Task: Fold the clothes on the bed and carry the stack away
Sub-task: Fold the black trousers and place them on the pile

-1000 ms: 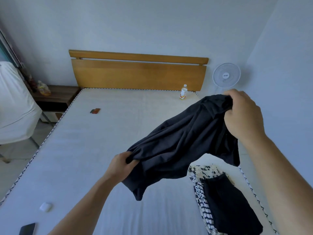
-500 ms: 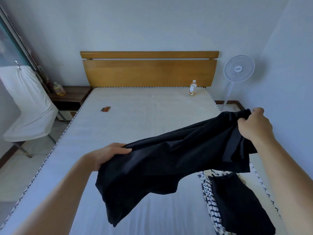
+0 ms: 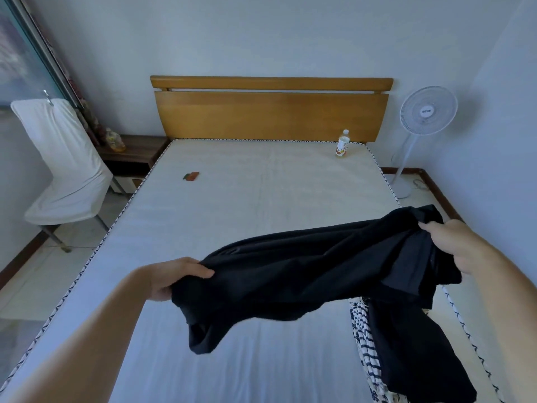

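Above the quilted white bed [image 3: 232, 216], left hand [image 3: 171, 276] and right hand [image 3: 456, 242] each grip the limp black garment [image 3: 305, 274], fingers curled into soft cloth

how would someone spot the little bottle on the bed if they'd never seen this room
Start at the wooden headboard across the far end of the bed. Follow the mattress edge below it toward the white standing fan. The bottle stands upright there, clear with a white cap and an orange label, the only upright thing on the mattress.
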